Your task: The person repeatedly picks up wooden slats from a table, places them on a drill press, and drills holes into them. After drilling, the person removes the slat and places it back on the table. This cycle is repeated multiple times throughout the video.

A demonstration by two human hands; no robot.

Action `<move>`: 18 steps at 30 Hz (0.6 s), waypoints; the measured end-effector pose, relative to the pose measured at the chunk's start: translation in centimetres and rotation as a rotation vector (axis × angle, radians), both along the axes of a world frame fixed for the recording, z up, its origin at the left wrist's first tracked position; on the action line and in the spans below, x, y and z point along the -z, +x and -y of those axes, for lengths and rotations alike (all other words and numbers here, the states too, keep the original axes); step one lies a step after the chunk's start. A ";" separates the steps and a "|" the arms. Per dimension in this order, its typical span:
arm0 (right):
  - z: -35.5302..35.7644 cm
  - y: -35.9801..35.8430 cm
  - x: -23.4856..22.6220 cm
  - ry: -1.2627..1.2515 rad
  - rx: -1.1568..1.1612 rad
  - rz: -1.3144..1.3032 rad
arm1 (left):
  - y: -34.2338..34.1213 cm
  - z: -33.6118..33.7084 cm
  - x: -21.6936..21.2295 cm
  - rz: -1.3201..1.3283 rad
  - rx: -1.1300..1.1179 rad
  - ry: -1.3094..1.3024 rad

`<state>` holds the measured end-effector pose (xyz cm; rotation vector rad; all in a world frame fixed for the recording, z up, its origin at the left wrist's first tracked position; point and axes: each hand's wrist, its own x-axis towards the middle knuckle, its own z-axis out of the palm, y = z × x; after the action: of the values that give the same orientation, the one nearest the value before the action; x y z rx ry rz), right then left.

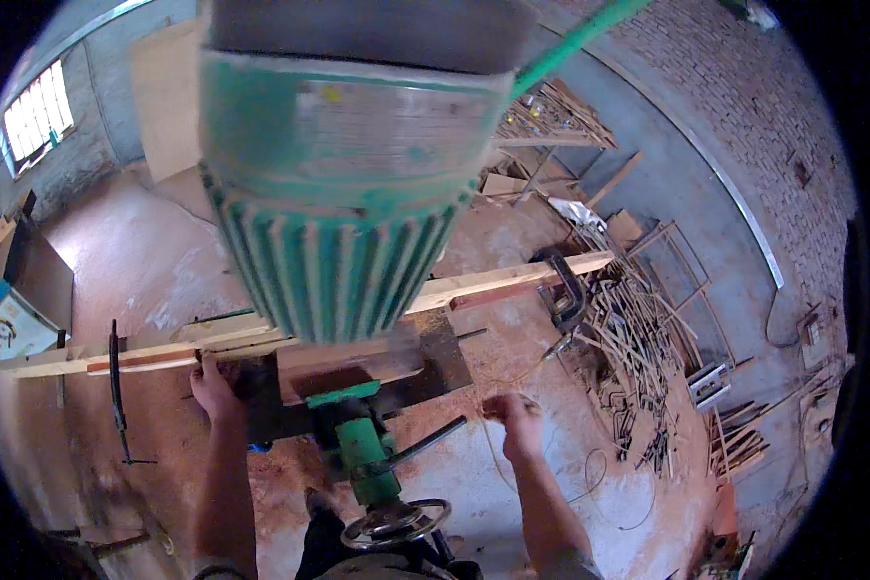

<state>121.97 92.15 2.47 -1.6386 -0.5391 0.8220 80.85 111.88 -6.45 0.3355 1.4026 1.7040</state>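
Observation:
A large green ribbed motor housing (329, 251) fills the upper middle and hides part of the work. Behind and below it, a long pale wooden beam (454, 290) runs across the machine's table (435, 372). My left hand (215, 389) is closed at the beam's near edge, left of the table, its thumb against the wood. Past the end of a black lever (430, 447), my right hand (517, 420) hangs apart from the machine with curled fingers; whether anything is in them I cannot make out. A chrome handwheel (396, 524) sits by my body below a green column (362, 449).
A black C-clamp (568, 295) grips the beam's right end; a long bar clamp (118, 391) hangs at its left. Piles of clamps and metal rods (638, 358) lie on the right. A cable (594, 474) loops over the dusty floor. A pale cabinet (19, 324) stands left.

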 end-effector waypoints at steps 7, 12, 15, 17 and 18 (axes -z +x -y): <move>3.2 2.9 3.4 0.031 0.034 -0.155 | 4.0 -1.8 1.1 -0.679 0.566 0.010; -2.1 1.6 6.3 0.074 -0.112 -0.141 | 3.2 -4.3 4.2 -1.097 0.661 0.056; -6.4 0.9 7.5 0.065 -0.219 -0.112 | 4.4 -4.6 5.7 -1.118 0.596 0.166; -9.1 1.0 7.5 0.086 -0.239 -0.176 | 5.5 -4.5 5.9 -1.237 0.565 0.216; -9.9 1.1 7.3 0.118 -0.220 -0.253 | 6.0 -4.3 5.9 -1.243 0.547 0.180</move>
<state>123.11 102.06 -4.82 -1.3589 -0.5828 1.1207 86.87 116.21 -12.34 1.9162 1.6921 1.1013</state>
